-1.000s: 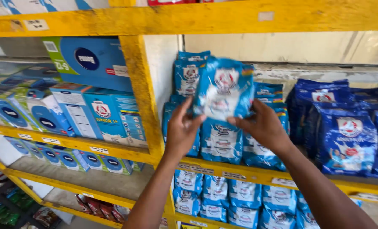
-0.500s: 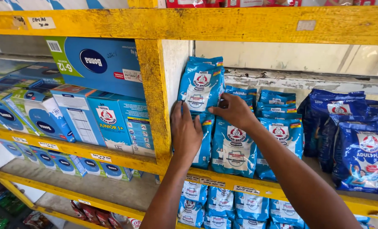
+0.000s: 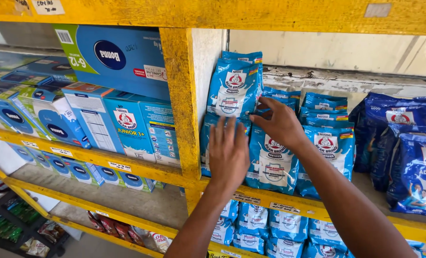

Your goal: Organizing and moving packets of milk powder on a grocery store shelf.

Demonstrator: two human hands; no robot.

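- Head view: the left hand (image 3: 228, 153) lies open, palm flat and fingers spread, against the front of a light-blue soft plastic pouch (image 3: 209, 143) that stands at the left end of the yellow painted shelf board (image 3: 289, 203), just beside the yellow upright post (image 3: 184, 105).
- The right hand (image 3: 281, 123) reaches in from the right with loosely curled fingers; its fingertips touch the right edge of the upper light-blue plastic pouch with a round bear badge (image 3: 234, 88), which sits on top of the lower row, leaning back against the white wall. Nothing is clasped in it.
- Another light-blue pouch (image 3: 272, 162) stands between the two hands, and a further one (image 3: 330, 153) is to its right.
- Dark-blue glossy bags (image 3: 413, 162) stand at the far right of the same shelf, apart from the hands.
- Left of the post, blue cardboard boxes (image 3: 127, 119) stand and lie stacked.
- More small light-blue pouches (image 3: 270, 229) fill the shelf below.
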